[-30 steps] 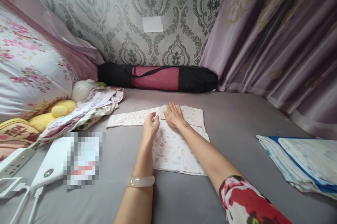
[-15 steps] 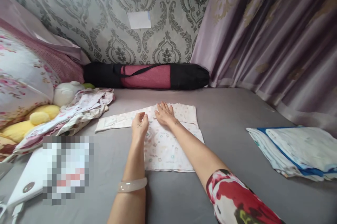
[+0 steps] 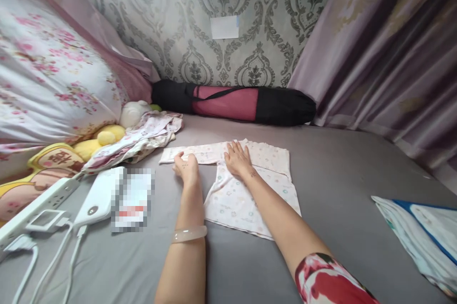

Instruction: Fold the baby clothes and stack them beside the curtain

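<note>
A small, pale printed shirt (image 3: 232,199) lies around the middle of a grey-sheeted surface (image 3: 332,175), well apart from the far edge. Its far side is already turned over into a band, and one sleeve (image 3: 209,153) sticks out from that band towards the surface's left edge, not tucked back over the body. The nearer half of the body lies flat and not yet doubled up, so the folding looks only partly done. The right hand (image 3: 237,159) rests open on the band, palm down. The left hand (image 3: 186,168), apart from it, is curled at the sleeve's near side; whether it grips cloth cannot be told. Towards the right edge sits a stack of folded cloth (image 3: 407,232). Left of the shirt are a white device (image 3: 100,197) and a power strip (image 3: 66,192), with rumpled cloths (image 3: 150,132) beyond. A long black-and-pink bag (image 3: 224,104) lines the far edge.
</note>
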`<state>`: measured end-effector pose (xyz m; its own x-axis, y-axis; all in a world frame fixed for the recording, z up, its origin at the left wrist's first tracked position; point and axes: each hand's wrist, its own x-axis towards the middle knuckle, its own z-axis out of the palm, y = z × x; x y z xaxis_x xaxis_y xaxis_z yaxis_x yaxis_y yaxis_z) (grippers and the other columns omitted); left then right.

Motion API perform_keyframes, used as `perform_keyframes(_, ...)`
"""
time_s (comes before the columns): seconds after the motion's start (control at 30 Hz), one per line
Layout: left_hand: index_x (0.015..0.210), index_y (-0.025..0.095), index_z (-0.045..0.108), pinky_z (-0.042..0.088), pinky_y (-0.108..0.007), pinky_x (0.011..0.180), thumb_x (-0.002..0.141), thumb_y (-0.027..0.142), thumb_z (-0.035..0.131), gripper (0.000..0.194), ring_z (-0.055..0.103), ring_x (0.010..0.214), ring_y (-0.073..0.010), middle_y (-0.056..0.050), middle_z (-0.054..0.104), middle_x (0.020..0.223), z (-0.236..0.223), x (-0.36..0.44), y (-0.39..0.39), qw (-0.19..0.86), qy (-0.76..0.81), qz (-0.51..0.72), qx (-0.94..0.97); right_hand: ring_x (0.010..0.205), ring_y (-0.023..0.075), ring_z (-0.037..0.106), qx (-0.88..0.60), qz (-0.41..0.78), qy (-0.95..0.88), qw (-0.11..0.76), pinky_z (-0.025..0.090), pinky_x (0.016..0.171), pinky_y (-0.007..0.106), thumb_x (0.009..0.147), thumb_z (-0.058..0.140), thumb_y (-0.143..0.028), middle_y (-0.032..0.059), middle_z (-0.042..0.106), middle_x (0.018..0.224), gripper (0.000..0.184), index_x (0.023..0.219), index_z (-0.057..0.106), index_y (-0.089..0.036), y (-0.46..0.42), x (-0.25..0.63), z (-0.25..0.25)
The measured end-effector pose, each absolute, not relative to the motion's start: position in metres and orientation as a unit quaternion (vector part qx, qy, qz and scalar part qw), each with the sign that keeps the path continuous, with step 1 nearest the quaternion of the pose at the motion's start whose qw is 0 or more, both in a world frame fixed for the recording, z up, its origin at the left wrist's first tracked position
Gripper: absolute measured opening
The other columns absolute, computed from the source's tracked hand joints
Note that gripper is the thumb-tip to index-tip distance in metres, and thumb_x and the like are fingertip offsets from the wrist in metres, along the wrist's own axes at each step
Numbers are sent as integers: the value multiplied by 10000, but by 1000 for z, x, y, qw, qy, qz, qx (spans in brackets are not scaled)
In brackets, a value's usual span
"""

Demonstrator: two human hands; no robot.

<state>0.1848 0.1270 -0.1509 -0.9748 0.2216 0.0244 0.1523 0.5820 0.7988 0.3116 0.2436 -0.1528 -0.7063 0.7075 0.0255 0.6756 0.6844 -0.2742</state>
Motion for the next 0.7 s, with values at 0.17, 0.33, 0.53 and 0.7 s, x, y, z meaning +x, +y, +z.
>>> perform_keyframes(0.17, 1259, 220, 484, 467, -343, 911, 758, 256, 559, 508, 542, 1152, -255, -123, 499, 1207, -129, 186, 125, 67, 812, 569, -108, 1472, 230, 112, -383, 114, -915, 53, 25, 1173, 484, 989, 204, -377, 78, 197, 1600, 580, 1516, 273, -144, 244, 311, -152)
perform_keyframes(0.33, 1102, 191, 520, 515, -251, 728, 737, 146, 554, 370, 610, 823, -138, -46, 520, 992, -122, 171, 119, 80, 644, 746, -151, 1470, 238, 119, -384, 105, -916, 47, 40, 1171, 486, 995, 200, -372, 84, 191, 1600, 575, 1516, 274, -140, 245, 308, -151)
perform_keyframes(0.53, 870, 157, 503, 514, -208, 598, 723, 91, 539, 165, 594, 616, -90, 25, 444, 749, -113, 166, 118, 161, 508, 826, -184, 1471, 241, 112, -384, 105, -916, 41, 34, 1171, 492, 998, 207, -372, 88, 188, 1600, 575, 1518, 268, -135, 244, 307, -151)
perform_keyframes(0.7, 774, 174, 467, 508, -186, 601, 750, 137, 554, 97, 624, 672, -92, 15, 447, 786, -117, 163, 119, 211, 456, 852, -146, 1472, 249, 111, -381, 116, -916, 40, 41, 1170, 498, 996, 222, -373, 109, 177, 1602, 577, 1517, 267, -128, 245, 309, -148)
